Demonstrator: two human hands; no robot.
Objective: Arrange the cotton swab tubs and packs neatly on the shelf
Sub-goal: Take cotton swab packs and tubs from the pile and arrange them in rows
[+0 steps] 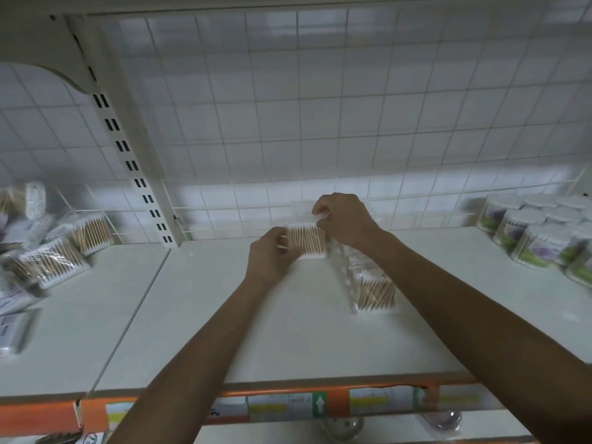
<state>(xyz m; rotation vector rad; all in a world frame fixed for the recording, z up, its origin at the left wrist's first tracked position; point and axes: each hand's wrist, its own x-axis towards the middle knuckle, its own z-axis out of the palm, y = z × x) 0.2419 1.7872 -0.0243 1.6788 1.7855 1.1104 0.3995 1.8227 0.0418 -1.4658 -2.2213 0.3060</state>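
Note:
A clear pack of wooden cotton swabs stands near the back of the white shelf. My left hand grips its left end. My right hand pinches its top right corner. Just right of it another clear swab pack stands on the shelf under my right forearm. Several round swab tubs with purple and green labels are grouped at the far right. Several loose swab packs lie jumbled on the left shelf section.
A white wire grid backs the shelf. A slotted upright post divides the left and right sections. An orange price rail with labels runs along the front edge. A low wire divider stands by the post.

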